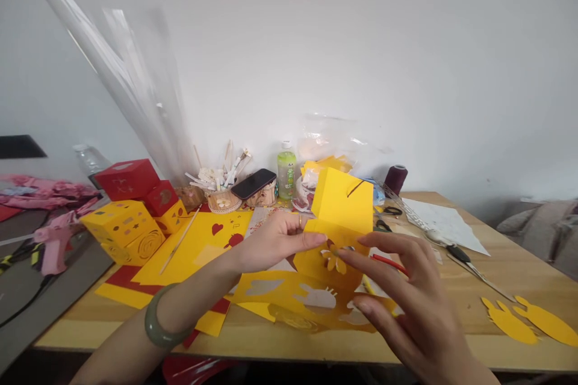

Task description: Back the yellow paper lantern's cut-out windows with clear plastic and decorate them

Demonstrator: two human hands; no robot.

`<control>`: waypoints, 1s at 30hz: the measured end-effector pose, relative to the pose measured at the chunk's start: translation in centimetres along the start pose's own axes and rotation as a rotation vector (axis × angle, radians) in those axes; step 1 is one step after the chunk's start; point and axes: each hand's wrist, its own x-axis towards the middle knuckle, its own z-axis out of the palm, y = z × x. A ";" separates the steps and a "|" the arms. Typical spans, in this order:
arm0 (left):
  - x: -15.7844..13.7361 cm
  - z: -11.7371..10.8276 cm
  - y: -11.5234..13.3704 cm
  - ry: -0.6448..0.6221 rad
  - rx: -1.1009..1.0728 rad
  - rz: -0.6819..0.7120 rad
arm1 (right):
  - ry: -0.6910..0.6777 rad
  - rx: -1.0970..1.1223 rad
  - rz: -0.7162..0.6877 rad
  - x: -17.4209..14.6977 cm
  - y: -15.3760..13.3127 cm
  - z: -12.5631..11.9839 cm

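The yellow paper box (345, 207) was in front of you, over the wooden table (519, 277). Think of it as the middle of a clock.

Your left hand (277, 243) was at nine o'clock, and it was holding the box. Your thumb lay flat across the front, pointing to three o'clock, and the other fingers went behind where you could not see them. Your left arm came in from eight o'clock, with a green bangle (165, 316) around it near the wrist.

Your right hand (409, 283) was at four o'clock, with its fingers bent and spread wide. Your pointing finger reached up to ten o'clock, with its tip at the flower shape (334, 263) on the box. Another fingertip was by the box's right edge. Your thumb was lower and well apart from the pointing finger. That arm came in from five o'clock.

The piled boxes (130, 228) sat at nine o'clock, the green bottle (286, 173) at ten, and the bunny shapes (510, 322) at four.
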 end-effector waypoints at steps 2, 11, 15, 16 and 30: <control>0.1 -0.4 -0.1 0.008 0.018 -0.011 | 0.077 0.084 0.103 -0.2 0.3 -0.1; 0.3 -1.0 1.1 0.061 0.095 0.052 | 0.209 0.117 0.253 -0.8 0.2 1.3; 0.6 -1.2 1.4 0.112 0.080 0.075 | 0.228 0.189 0.441 -1.1 0.0 2.6; 0.7 -1.5 1.6 0.099 0.090 0.060 | 0.242 0.232 0.536 -1.2 0.2 2.8; 6.2 -6.8 3.3 -0.494 0.347 -0.342 | -0.143 0.992 1.158 -2.0 3.5 4.9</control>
